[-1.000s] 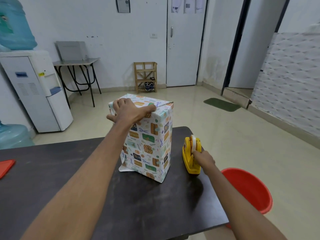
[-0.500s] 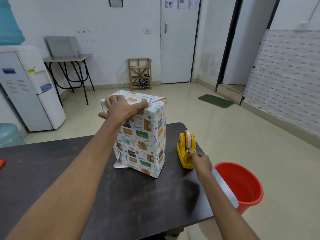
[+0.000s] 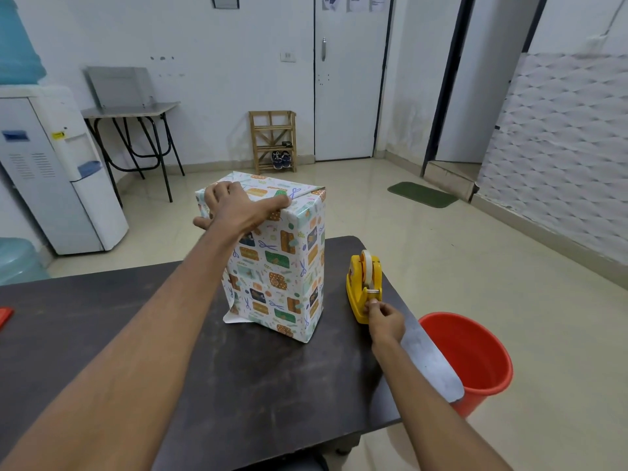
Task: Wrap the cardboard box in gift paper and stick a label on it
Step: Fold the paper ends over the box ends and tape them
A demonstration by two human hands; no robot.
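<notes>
I'm on the taping step: my left hand [image 3: 238, 207] is pressing, spread, on the top fold of the wrapped box [image 3: 282, 266] standing mid-table, my right hand [image 3: 385, 321] is pinching the tape end [image 3: 373, 300] at the dispenser [image 3: 363, 283] just right of it, needing a clean pull and tear next.

I'm pressing smooth printed paper [image 3: 278, 266], pinching glossy tape [image 3: 366, 261] from a shiny yellow plastic dispenser [image 3: 356, 287] on a matt, scuffed table [image 3: 238, 385].
</notes>
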